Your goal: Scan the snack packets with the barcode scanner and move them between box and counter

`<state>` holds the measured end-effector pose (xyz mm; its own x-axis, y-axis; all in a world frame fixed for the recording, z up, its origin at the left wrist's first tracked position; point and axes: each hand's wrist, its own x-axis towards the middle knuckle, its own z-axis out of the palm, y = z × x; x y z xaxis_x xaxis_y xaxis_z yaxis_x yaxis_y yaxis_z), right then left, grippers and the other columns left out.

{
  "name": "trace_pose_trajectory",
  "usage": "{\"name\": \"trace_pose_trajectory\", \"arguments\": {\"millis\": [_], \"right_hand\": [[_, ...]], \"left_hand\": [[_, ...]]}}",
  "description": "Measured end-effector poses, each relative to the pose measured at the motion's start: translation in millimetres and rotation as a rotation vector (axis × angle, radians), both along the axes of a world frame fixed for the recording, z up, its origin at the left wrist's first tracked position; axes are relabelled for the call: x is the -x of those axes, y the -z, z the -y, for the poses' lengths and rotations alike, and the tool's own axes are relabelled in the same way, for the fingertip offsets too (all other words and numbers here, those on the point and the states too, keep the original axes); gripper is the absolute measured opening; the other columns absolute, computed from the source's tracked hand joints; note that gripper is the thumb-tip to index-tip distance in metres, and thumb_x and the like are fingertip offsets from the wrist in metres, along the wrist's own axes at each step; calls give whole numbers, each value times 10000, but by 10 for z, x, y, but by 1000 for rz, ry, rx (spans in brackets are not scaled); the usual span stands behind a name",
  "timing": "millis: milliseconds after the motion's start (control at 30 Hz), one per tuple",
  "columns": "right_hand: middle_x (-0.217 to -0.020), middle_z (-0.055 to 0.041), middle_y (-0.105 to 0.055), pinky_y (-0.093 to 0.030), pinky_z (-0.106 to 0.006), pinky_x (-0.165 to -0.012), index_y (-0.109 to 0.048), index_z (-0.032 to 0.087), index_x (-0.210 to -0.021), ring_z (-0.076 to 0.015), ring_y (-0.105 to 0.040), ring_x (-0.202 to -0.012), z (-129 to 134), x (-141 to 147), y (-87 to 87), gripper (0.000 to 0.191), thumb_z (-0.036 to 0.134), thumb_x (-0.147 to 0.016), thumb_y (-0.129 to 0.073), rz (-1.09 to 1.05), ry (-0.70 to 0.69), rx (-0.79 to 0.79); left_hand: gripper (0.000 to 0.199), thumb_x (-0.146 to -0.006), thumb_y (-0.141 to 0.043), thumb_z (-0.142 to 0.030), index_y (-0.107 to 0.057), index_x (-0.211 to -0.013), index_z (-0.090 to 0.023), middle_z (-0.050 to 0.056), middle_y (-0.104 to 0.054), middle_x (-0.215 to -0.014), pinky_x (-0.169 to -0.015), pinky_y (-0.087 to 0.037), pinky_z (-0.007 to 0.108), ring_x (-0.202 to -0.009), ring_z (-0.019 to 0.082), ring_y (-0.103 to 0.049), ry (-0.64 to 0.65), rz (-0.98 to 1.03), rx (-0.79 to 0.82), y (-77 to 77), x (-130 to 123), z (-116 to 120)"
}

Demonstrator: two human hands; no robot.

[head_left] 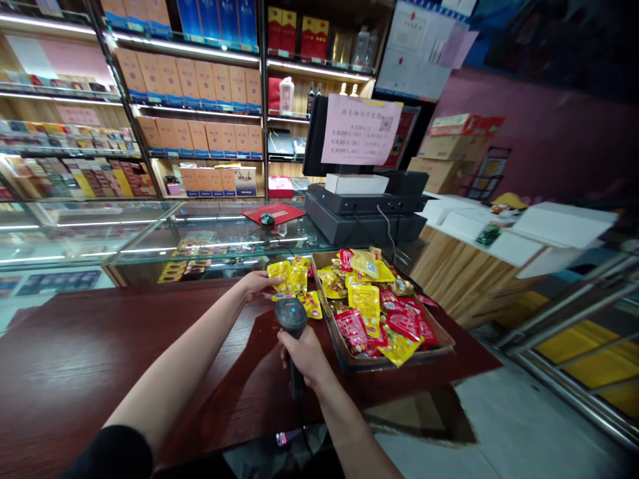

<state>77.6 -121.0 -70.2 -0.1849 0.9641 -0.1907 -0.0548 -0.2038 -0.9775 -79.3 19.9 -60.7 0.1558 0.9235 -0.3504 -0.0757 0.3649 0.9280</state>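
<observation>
My right hand (305,352) is wrapped round the handle of a black barcode scanner (291,316), whose head points away from me. Just beyond the scanner, my left hand (260,285) pinches a yellow snack packet (281,274) by its left edge. More yellow packets (313,305) lie on the dark red counter beside it. To their right, a shallow cardboard box (327,319) holds several yellow and red packets (364,306) in a loose heap.
A cash register (367,219) with a monitor and a pink paper sign (360,130) stands behind the box. Glass display cases (224,229) and a mouse (267,219) lie beyond the counter (124,352). White boxes (559,229) are at the right.
</observation>
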Motion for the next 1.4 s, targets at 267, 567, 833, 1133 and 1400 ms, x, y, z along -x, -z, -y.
{"name": "trace_pose_trajectory", "arguments": {"millis": [267,567,833,1133,1400], "right_hand": [[-372,58,-442,-323,-194,-320,-500,178,-593,-79,-380,-312,7,2,-25,162,303,-679,-557,13,-1,-10],[-442,35,-511,-364,-218,-366,-554,159,-662,-102,-440,-361,-19,16,-6,135,293,-665,-570,22,33,-10],[-886,-41,-693,-452,-318,-822,-670,158,-863,-207,-602,-876,-114,-345,-376,235,249,-651,-622,62,257,-295],[-799,-16,-693,-461,-275,-717,-670,162,-877,-169,-614,-748,-65,-1395,-835,294,228,-594,-715,-81,309,-143],[-819,-16,-709,-482,-298,-755,-661,163,-938,-184,-640,-781,-151,-2192,-936,325,161,-613,-669,-35,330,-173]], "left_hand": [[496,-471,-881,-292,-694,-899,-125,90,-711,-824,-517,-514,236,-605,145,-634,16,-20,-2,0,5,15],[475,-444,-883,-316,-692,-833,-121,53,-684,-720,-522,-488,225,-558,111,-587,29,-39,-3,-20,0,52],[397,-575,-817,-383,-699,-849,-120,46,-683,-774,-546,-469,192,-580,79,-574,234,-44,-36,-307,-163,406],[231,-751,-711,-267,-665,-889,-88,118,-688,-853,-680,-544,253,-730,150,-652,424,163,86,-821,-1073,605],[186,-839,-601,-237,-624,-944,-85,178,-668,-999,-814,-533,368,-879,220,-664,434,326,149,-937,-1947,550]]}}
